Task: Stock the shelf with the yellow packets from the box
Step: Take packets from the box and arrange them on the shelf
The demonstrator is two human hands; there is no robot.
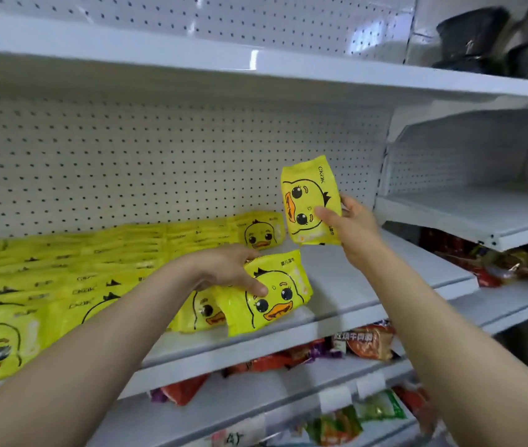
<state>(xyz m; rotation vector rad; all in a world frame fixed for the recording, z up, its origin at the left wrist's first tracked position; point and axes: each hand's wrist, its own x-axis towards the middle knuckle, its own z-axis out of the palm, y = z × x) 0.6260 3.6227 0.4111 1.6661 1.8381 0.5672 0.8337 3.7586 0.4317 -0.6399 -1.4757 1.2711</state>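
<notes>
The right hand point(351, 221) holds a yellow packet point(309, 201) upright in the air above the white shelf point(353, 285), thumb across its duck face and fingers behind its right edge. The left hand point(233, 269) grips a second yellow packet point(272, 295) at its upper left corner; this one is tilted and seems to rest on the shelf, against the end of the front row of packets point(63, 301). A back row point(191, 233) lies along the pegboard wall point(159, 156). Red and green snack bags point(366, 341) fill the lower shelves. Dark, blurred objects point(498, 40) sit on the top shelf at the right.
</notes>
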